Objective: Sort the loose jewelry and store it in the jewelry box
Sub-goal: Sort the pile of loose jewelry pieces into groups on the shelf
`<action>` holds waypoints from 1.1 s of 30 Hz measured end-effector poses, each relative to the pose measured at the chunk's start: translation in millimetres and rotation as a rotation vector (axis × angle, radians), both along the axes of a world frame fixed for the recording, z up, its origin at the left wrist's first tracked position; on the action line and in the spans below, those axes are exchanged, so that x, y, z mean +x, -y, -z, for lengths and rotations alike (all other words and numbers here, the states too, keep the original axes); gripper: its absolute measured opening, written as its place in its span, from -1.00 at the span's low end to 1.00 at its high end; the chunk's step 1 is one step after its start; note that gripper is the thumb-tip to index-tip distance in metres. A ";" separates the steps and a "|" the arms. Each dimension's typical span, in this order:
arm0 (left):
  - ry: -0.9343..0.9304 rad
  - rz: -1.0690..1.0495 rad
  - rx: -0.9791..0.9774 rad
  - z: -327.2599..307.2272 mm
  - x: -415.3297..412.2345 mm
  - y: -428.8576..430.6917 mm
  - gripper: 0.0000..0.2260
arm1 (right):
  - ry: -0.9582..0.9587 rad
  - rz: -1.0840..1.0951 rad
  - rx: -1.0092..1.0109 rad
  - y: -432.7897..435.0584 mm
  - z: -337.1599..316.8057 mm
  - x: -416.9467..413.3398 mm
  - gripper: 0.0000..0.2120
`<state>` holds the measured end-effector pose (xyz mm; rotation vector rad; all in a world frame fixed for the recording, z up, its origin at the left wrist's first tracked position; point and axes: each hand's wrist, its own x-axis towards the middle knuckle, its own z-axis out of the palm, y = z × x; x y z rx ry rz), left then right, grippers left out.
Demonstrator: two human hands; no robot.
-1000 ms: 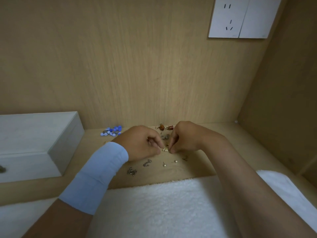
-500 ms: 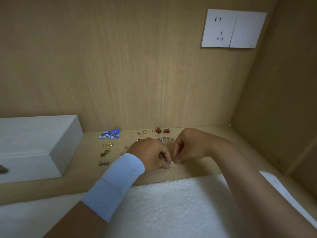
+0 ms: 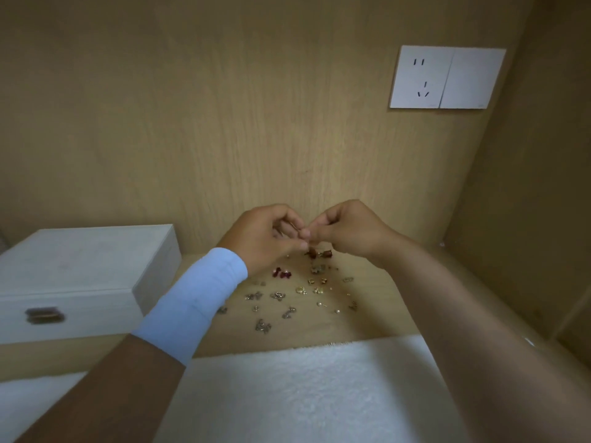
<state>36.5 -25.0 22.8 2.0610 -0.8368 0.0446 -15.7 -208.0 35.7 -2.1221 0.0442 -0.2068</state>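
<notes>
While both hands hang pinched together above the shelf, white wooden jewelry box (image 3: 80, 266): biggest thing in play, far left, lid down, dark metal clasp (image 3: 44, 315) on the front face towards the person. It is well apart from the hands, off to their left.
White fluffy towel (image 3: 303, 388): spread along the near edge, under both forearms.
Light wooden shelf (image 3: 393, 318): the strip between towel and back wall, carrying box and jewelry.
Left hand (image 3: 265, 238): pale blue wristband (image 3: 198, 298) on the wrist, raised off the shelf, fingers curled, thumb and forefinger nipped together right against the other hand. It's the nearer hand to the box, so I judge it the one to go for the lid.
Right hand (image 3: 348, 230): raised level with the left hand, fingers curled, fingertips meeting the left's.
Scatter of loose gold and silver jewelry (image 3: 287, 295): on the shelf below the hands and nearer the person, small pieces lying apart. A dark red pair (image 3: 281, 274) lies leftward and a brown pair (image 3: 319, 253) just under the fingertips.
Tiny piece: pinched where the fingertips meet, I judge, but it is hidden and too small to name. From there the box is a sideways carry to the left, and with the lid shut one hand must let go first.
</notes>
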 end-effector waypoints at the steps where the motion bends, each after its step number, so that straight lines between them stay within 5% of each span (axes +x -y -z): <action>1: 0.007 -0.022 -0.035 -1.9 2.5 -2.1 -0.82 | -0.020 -0.003 0.037 -5.4 -4.9 2.1 -0.87; 9: 0.002 -0.177 -0.136 -0.9 29.1 -26.3 -0.90 | -0.109 -0.075 0.199 -28.1 -9.0 29.7 -0.82; 14: -0.010 -0.214 -0.065 8.4 34.9 -42.7 -0.92 | -0.091 -0.123 0.121 -45.2 2.9 36.8 -0.90; 22: -0.045 -0.225 0.211 13.7 28.5 -76.1 -0.96 | -0.162 -0.242 -0.487 -66.7 36.0 45.5 -0.84; 33: 0.138 -0.074 0.559 48.3 0.3 -80.6 -0.92 | -0.239 -0.333 -0.638 -91.2 53.3 27.4 -0.89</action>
